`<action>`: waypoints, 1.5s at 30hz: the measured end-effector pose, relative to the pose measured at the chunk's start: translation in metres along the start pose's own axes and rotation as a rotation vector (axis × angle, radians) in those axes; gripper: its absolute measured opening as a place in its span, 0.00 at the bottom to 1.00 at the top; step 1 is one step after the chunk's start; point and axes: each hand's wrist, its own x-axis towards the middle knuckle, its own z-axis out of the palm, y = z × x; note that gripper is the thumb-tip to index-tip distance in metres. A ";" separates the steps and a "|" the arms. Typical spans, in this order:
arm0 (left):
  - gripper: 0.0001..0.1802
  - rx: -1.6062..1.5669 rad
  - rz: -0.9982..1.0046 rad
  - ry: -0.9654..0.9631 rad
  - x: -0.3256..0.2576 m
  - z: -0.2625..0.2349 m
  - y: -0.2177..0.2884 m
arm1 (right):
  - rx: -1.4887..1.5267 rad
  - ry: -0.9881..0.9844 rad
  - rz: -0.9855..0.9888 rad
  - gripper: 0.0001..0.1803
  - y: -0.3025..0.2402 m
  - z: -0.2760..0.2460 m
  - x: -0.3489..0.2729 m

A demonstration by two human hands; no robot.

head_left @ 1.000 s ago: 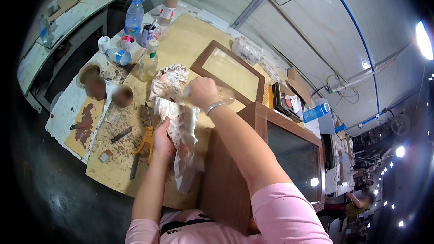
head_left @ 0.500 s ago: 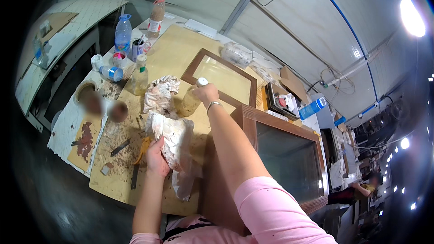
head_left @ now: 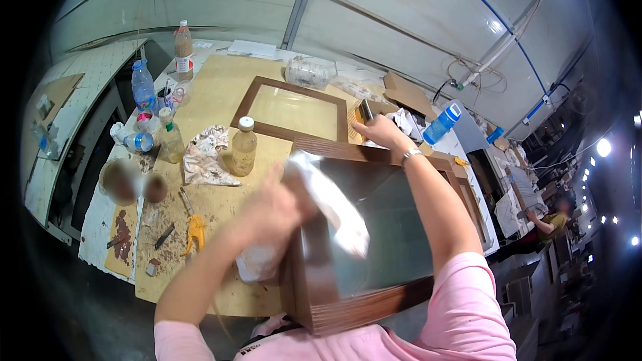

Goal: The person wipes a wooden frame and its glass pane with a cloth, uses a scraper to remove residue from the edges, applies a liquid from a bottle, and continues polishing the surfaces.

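My left hand (head_left: 273, 210), smeared by motion, is closed on a white cloth (head_left: 338, 210) at the left side of a brown wooden cabinet (head_left: 374, 311) with a glass panel. Part of the cloth extends over the glass. My right hand (head_left: 384, 132) is beyond the cabinet's far rail, beside an open dark box (head_left: 366, 111). Its fingers are bent in; what they grip, if anything, is hidden. Upright on the board stands a white-capped bottle of yellowish liquid (head_left: 244, 148), apart from both hands. A stained, crumpled rag (head_left: 206, 157) lies left of it.
A brown-framed glass panel (head_left: 294, 108) lies behind the bottle. Several bottles, including a big blue-tinted one (head_left: 143, 87), stand at the left. A yellow-handled tool (head_left: 194, 234) lies on the board. A blue bottle (head_left: 441, 124) is at the right; a person (head_left: 554, 224) is farther off.
My right hand has let go of the yellowish bottle and moved right to the dark box. My left hand has carried the white cloth right, to the cabinet. The view has shifted right.
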 end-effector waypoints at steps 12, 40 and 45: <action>0.21 -0.625 -0.242 0.309 -0.034 -0.006 0.046 | 0.020 0.172 -0.112 0.36 0.031 0.030 -0.059; 0.34 -0.284 -0.246 -0.097 0.249 0.005 0.084 | 0.463 0.108 -0.297 0.38 0.279 -0.023 -0.321; 0.34 -0.270 0.000 -0.086 0.352 0.017 0.151 | 0.659 0.097 -0.334 0.36 0.288 -0.008 -0.321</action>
